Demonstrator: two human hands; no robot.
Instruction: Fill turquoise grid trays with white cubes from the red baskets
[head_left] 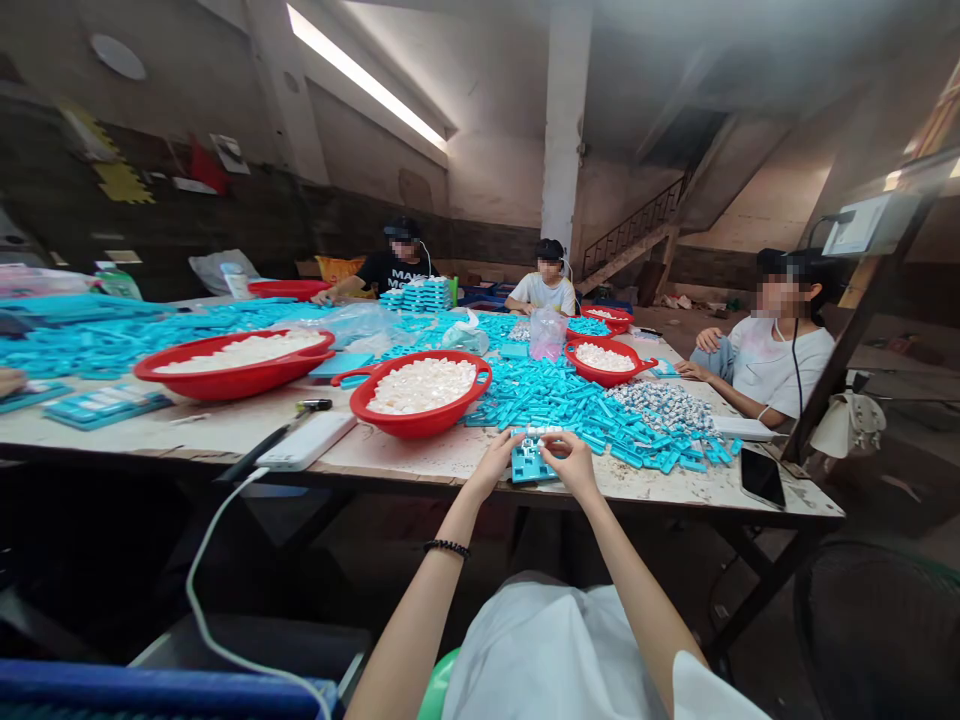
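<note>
Near the table's front edge lies a small blue plastic tray (pixel 531 470) with square slots and white pieces along its far side. Fingers of my left hand (pixel 493 464) close on its left edge and far corner. Over the right side of the tray, my right hand (pixel 571 466) has thumb and fingertips pinched together at the white pieces; whatever sits in that pinch is too small to name. Just beyond my hands spreads a heap of blue plastic pieces (pixel 544 395). A red basin (pixel 420 425) of white pieces stands to the left of my hands.
More red basins (pixel 236 385) stand on the table (pixel 420 465). A white power bank (pixel 307 442) with a cable lies left, a phone (pixel 762 478) right. Small patterned pieces (pixel 664 408) are piled at right. Several people sit around the table; a metal post (pixel 862 290) rises at right.
</note>
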